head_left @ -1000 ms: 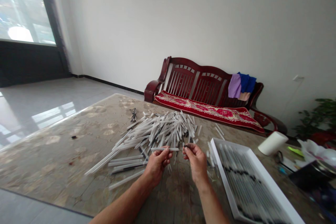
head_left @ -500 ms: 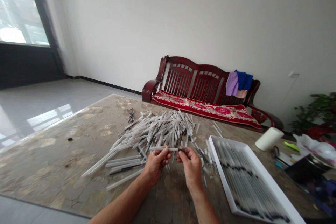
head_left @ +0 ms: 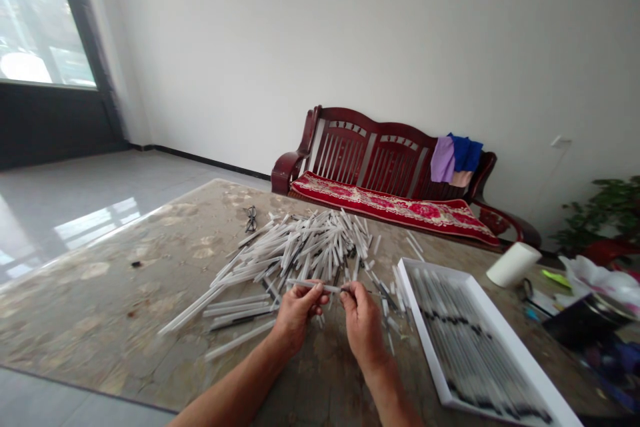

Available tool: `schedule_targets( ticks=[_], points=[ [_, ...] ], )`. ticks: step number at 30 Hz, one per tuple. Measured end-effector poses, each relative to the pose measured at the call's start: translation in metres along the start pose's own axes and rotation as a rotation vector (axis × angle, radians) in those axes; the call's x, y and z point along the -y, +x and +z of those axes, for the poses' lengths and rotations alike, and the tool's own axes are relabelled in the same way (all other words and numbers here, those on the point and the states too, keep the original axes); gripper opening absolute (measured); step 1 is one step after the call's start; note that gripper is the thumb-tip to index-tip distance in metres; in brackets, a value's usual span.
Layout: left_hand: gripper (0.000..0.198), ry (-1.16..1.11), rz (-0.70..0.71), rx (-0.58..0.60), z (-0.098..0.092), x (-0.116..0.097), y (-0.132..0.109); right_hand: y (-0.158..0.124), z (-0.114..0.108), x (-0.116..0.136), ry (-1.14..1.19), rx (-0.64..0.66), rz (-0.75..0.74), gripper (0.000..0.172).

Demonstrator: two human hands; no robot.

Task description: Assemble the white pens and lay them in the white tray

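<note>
A slim white pen-like tube [head_left: 297, 282] lies nearly level in front of me, its right end slightly lower. My left hand [head_left: 301, 309] is closed on it, thumb on top. At the tube's right end, the fingers of my right hand [head_left: 363, 320] pinch a small dark piece, mostly covered by the fingertips. Just beyond both hands spreads a heap of similar white tubes [head_left: 320, 240], some with dark parts. To the right, a white box [head_left: 425, 353] holds rows of translucent tubes with black parts.
The patterned table [head_left: 100, 320] extends left and carries eyeglasses [head_left: 251, 219] behind the heap. Past the box are a white roll [head_left: 513, 265], a black cylindrical container [head_left: 585, 320] and a plastic bag [head_left: 603, 280]. A wooden bench [head_left: 370, 147] stands against the wall.
My right hand has turned a little and its fingers have curled closer in. The tube has tipped slightly, right end down. My left hand keeps its hold.
</note>
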State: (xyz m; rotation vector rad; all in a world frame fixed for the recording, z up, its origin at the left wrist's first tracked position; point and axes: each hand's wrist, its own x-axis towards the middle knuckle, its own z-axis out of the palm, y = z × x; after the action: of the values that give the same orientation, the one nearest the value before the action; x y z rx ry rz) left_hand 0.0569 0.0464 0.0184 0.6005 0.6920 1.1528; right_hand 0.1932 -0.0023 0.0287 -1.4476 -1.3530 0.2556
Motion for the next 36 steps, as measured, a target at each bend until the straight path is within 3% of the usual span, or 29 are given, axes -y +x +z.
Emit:
schedule_targets(
  ticks=[5, 10, 14, 18, 23, 28, 33, 36],
  points=[
    [0.042, 0.062, 0.044, 0.023, 0.0, 0.002, -0.004, -0.009, 0.002, 0.001, -0.103, 0.021, 0.01, 0.025],
    [0.04, 0.118, 0.077, 0.082, 0.001, 0.005, -0.006, -0.015, 0.003, -0.007, -0.031, 0.013, 0.111, 0.042],
    [0.041, 0.133, 0.086, 0.062, -0.001, 0.008, -0.002, -0.015, -0.006, -0.004, 0.04, 0.151, 0.12, 0.036],
    [0.042, 0.162, 0.075, 0.099, -0.003, 0.009, 0.0, -0.014, -0.006, -0.003, -0.011, 0.101, 0.071, 0.034],
    [0.042, 0.199, 0.087, 0.123, -0.002, 0.009, -0.002, -0.017, -0.004, -0.008, -0.03, 0.142, 0.185, 0.05],
    [0.043, 0.221, 0.079, 0.121, -0.001, 0.009, -0.003, -0.021, -0.006, -0.005, 0.014, 0.142, 0.138, 0.04],
    [0.043, 0.215, 0.085, 0.12, -0.001, 0.009, -0.002, -0.022, -0.003, -0.006, 0.055, 0.144, 0.277, 0.052],
    [0.044, 0.212, 0.085, 0.118, -0.001, 0.01, -0.002, -0.021, -0.004, -0.005, 0.058, 0.137, 0.233, 0.048]
  ],
)
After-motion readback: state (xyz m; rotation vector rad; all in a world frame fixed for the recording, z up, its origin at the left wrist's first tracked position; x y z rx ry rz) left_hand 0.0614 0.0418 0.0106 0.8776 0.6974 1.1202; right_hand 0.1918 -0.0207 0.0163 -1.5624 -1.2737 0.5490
